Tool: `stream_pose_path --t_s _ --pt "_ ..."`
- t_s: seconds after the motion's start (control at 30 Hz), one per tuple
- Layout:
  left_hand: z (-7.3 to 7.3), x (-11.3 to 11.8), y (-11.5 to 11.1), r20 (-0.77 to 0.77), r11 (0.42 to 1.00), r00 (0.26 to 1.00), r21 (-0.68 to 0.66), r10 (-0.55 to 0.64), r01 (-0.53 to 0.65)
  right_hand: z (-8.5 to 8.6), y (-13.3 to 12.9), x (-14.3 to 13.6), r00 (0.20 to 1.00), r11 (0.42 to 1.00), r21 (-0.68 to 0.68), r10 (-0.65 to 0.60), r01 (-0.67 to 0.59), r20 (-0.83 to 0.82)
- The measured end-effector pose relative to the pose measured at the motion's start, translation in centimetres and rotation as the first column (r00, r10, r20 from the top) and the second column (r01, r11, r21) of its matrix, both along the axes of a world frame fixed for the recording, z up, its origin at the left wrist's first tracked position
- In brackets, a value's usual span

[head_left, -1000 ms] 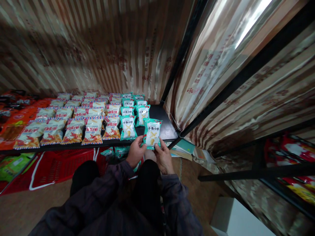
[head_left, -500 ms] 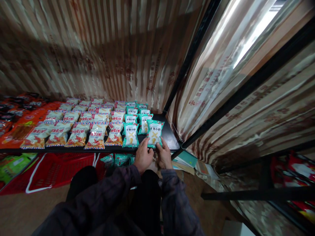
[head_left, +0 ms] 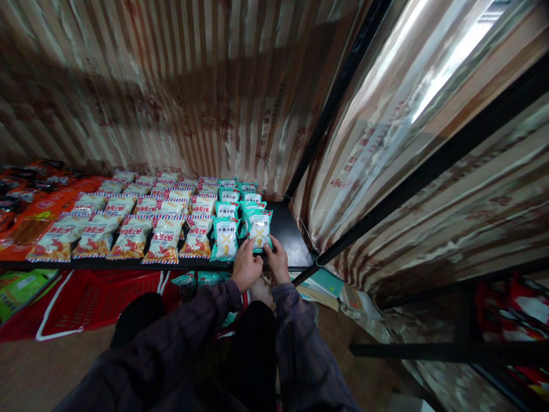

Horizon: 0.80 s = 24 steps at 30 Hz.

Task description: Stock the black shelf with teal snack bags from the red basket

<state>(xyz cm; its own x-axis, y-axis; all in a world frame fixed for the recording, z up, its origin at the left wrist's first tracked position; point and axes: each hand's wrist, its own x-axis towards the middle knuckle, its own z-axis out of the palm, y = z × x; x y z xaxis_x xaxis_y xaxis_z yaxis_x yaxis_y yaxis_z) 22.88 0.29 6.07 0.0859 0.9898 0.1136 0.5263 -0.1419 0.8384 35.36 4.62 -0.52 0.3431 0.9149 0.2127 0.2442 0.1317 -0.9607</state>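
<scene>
On the black shelf (head_left: 288,236), orange packets (head_left: 34,214) lie at the left, then rows of white snack bags (head_left: 163,237), then a column of teal bags (head_left: 225,239). Right of its nearest bag, near the shelf's near edge, the person's left hand (head_left: 247,266) and right hand (head_left: 278,263) hold the front teal bag (head_left: 259,226) between them by its lower end.

Snack packets (head_left: 162,236) in rows on the shelf (head_left: 286,232), basket (head_left: 107,297) beneath, curtain (head_left: 171,103) behind.
</scene>
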Motion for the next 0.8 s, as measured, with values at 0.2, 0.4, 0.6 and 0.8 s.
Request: stream_pose_path --t_s 0.2,0.4,0.6,0.8 --pt "-0.7 0.2 0.4 -0.037 0.999 0.999 0.037 0.039 -0.037 -1.0 0.3 0.0 0.959 0.998 0.000 -0.054 0.057 0.278" --pt "-1.8 0.3 0.8 -0.097 0.999 0.994 0.009 0.052 -0.051 -0.9 0.5 0.1 0.879 0.998 -0.002 -0.049 0.057 0.474" --pt "-2.3 0.3 0.3 -0.062 0.997 0.996 0.032 0.067 -0.065 -0.6 0.4 -0.1 0.878 0.999 0.010 -0.050 0.052 0.477" --pt "-2.4 0.4 0.0 -0.009 0.994 0.999 0.094 0.053 -0.052 -0.2 0.2 -0.1 0.955 0.999 0.035 -0.020 0.011 0.296"
